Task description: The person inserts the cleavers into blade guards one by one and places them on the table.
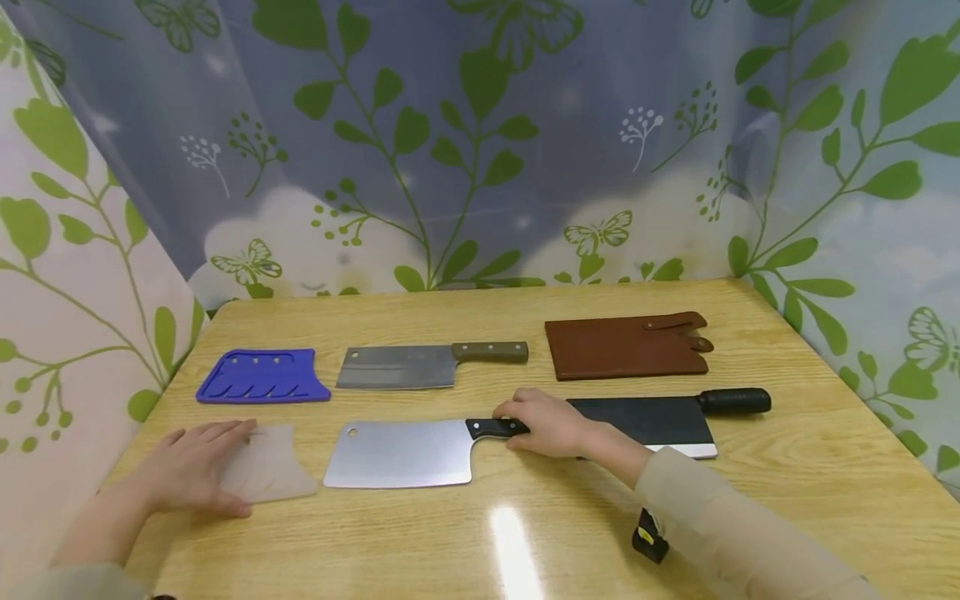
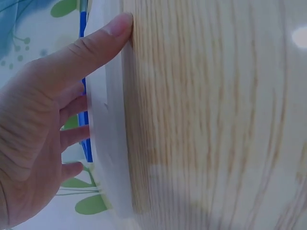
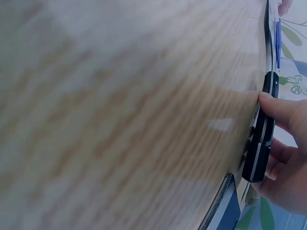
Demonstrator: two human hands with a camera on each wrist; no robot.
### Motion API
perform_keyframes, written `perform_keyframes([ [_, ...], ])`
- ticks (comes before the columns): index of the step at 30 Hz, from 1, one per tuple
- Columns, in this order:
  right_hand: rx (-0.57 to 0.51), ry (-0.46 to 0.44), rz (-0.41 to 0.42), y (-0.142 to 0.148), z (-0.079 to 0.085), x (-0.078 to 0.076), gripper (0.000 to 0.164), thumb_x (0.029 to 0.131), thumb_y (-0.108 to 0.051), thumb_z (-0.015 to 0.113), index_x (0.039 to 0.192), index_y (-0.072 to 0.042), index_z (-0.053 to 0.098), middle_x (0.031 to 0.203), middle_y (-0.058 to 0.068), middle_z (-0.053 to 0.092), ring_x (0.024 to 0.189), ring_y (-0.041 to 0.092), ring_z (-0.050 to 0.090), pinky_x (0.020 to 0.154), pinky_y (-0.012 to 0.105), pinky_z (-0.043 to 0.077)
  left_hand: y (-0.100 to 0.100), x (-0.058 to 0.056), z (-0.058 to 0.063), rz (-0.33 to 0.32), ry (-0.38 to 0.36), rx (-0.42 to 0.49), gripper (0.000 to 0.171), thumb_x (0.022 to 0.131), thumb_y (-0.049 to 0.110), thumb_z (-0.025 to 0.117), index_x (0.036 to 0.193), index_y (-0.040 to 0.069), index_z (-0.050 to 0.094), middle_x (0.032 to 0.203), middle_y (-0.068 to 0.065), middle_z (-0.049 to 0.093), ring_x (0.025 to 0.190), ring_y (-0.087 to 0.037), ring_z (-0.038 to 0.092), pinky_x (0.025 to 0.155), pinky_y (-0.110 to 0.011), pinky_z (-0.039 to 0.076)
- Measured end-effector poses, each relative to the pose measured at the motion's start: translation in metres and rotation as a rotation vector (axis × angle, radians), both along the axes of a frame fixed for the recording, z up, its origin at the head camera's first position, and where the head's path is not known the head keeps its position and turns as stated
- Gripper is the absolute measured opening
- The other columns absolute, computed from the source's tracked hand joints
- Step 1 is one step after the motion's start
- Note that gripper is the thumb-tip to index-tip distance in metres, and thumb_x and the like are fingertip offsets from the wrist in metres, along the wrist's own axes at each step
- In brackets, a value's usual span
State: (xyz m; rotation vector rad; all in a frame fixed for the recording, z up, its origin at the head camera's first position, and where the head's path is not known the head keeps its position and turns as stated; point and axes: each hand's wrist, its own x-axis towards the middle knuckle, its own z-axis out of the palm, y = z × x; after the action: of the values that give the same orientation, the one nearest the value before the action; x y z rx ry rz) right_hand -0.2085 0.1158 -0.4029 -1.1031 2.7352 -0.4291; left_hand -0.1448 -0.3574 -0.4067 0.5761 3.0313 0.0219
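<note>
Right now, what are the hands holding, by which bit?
Right hand holds the silver cleaver by its black handle; left hand grips the white cover by its left end.

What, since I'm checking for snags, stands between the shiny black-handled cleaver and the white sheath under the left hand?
Nothing visible does: only a narrow strip of bare tabletop separates the cleaver from the white sheath. The left hand holds the sheath toward its other end, outside that gap.
</note>
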Motion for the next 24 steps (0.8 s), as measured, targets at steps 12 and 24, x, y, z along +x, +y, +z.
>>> perform_keyframes([
  [12,-0.043,-0.004,0.0,0.01,0.006,-0.001,0.036,0.09,-0.009,0.06,0.123,0.002,0.052,0.112,0.012,0.054,0.102,0.023,0.053,0.082,0.035,0.047,0.01,-0.003,0.003,0.011,0.024,0.018,0.101,0.05,0.067,0.074,0.116,-0.007,0.056,0.112,-0.022,0.055,0.102,-0.044,0.051,0.077,-0.061,0.042],
  [24,-0.101,0.022,-0.01,0.028,0.01,-0.001,0.033,0.091,-0.009,0.058,0.122,0.001,0.052,0.107,0.01,0.054,0.091,0.019,0.052,0.073,0.032,0.046,0.014,-0.002,-0.003,0.009,0.053,0.097,0.097,0.047,0.064,0.078,0.107,-0.009,0.057,0.099,-0.019,0.053,0.092,-0.038,0.052,0.078,-0.053,0.044],
])
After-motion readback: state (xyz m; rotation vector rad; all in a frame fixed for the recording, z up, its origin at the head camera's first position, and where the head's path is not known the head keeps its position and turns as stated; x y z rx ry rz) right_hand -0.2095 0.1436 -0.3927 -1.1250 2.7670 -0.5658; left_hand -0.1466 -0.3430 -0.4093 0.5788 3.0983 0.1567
